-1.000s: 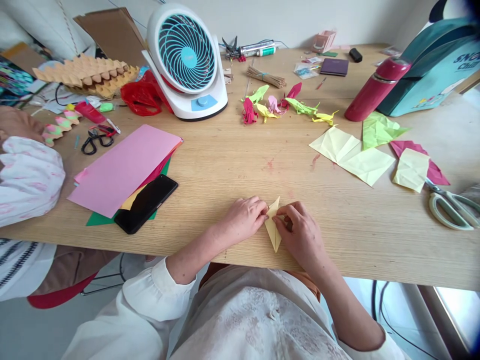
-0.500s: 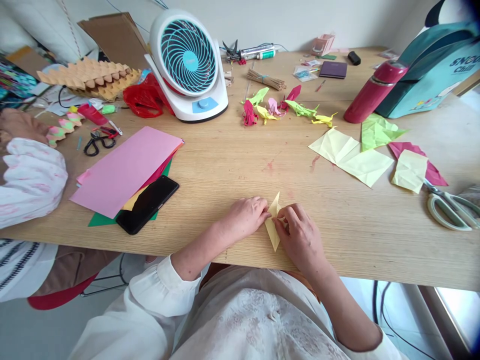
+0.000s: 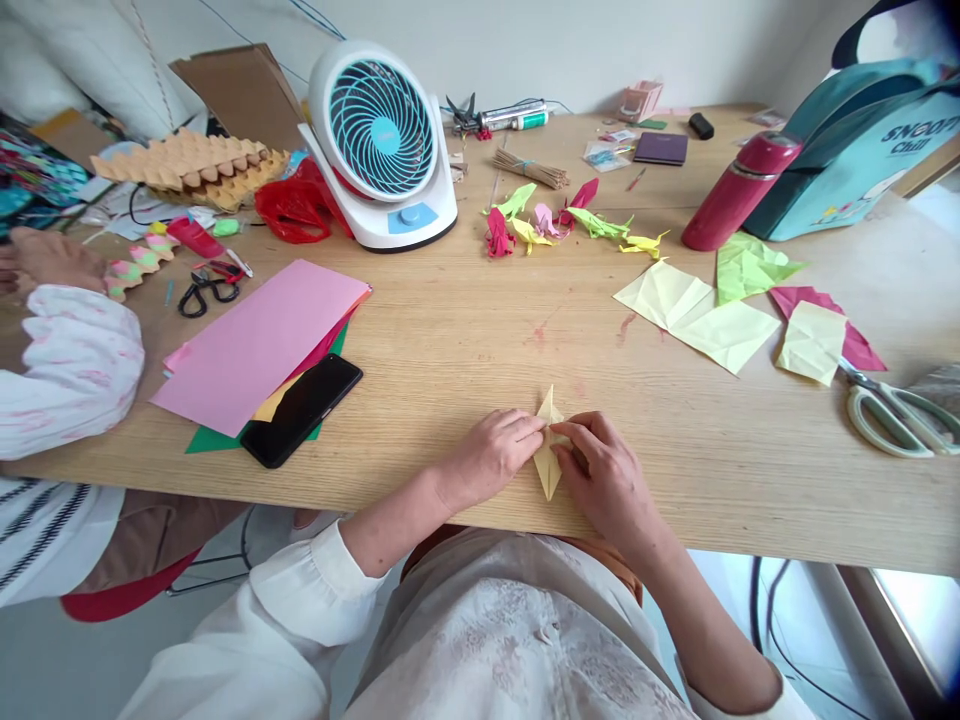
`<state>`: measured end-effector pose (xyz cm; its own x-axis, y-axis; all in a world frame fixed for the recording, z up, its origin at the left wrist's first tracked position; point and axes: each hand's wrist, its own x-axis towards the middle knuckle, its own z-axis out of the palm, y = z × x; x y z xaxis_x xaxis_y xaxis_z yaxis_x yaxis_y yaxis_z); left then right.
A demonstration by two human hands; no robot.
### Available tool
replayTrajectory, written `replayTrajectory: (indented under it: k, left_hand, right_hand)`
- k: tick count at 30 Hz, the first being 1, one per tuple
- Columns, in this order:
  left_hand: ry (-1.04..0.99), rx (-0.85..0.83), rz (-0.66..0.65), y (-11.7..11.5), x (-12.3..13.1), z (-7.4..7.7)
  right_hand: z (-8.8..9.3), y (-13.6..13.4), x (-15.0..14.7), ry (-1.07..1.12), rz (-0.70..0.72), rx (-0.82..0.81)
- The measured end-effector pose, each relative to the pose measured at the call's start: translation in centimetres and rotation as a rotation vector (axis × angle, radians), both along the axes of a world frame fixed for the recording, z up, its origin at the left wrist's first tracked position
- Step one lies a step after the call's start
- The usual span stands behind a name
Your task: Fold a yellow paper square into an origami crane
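A pale yellow paper (image 3: 548,476), folded into a narrow diamond, lies on the table near its front edge with its points facing away from and toward me. My left hand (image 3: 495,455) comes in from the left, its fingers together and pressing on the middle of the paper. From the other side, my right hand (image 3: 606,472) has thumb and forefinger pinched at the paper's right edge. The fingertips of both hands nearly meet and cover part of the folds.
Coloured paper sheets (image 3: 277,330) and a black phone (image 3: 304,410) lie to the left. Several folded paper figures (image 3: 559,225) sit ahead, beyond them a fan (image 3: 382,140). At right are creased papers (image 3: 697,315), scissors (image 3: 896,415) and a red bottle (image 3: 739,195). Another person's sleeve (image 3: 75,360) rests far left.
The left fingers have slid slightly right across the paper, and the right fingers have shifted a little at its edge. The whole view has moved slightly.
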<state>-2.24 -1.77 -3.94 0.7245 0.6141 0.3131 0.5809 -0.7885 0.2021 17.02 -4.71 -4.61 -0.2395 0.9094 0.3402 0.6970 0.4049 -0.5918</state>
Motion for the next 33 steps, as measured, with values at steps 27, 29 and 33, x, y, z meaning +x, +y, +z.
replayTrajectory:
  k: [27,29,33]
  left_hand:
    - [-0.179,-0.125,0.014,-0.7,0.1,0.1]
    - [-0.163,-0.112,0.02,-0.7,0.1,0.0]
    - [-0.15,-0.104,0.023,-0.7,0.1,-0.1]
  right_hand:
    - [0.8,-0.8,2.1,-0.044,0.131,0.021]
    - [0.8,-0.4,1.9,-0.021,0.102,0.023]
    - [0.6,0.1,1.7,0.028,0.062,0.001]
